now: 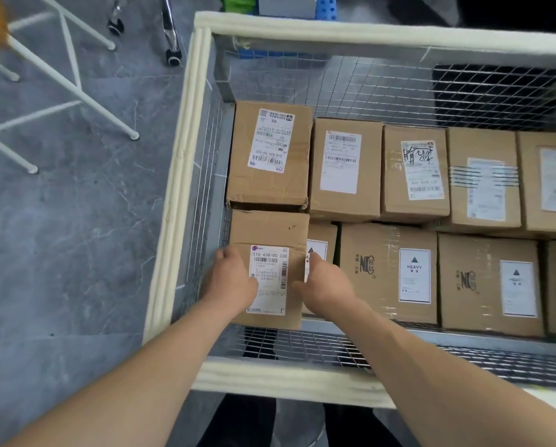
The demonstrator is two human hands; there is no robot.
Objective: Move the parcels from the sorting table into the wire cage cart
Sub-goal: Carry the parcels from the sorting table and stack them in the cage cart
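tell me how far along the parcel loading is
Done: two rows of parcels already sit inside the wire cage cart. In hand: the left hand and right hand grip the sides of a labelled parcel at the cart's near-left corner, not yet released. Left: the sorting table is out of view, so the remaining count cannot be told.

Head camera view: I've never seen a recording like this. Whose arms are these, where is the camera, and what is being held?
There is no machine here: a person wears the camera on the head, so it looks down along their own arms. The left hand and right hand grip a labelled cardboard parcel by its sides, in the near left corner of the wire cage cart. Other parcels already lie in the cart in rows; two show HEAVY labels.
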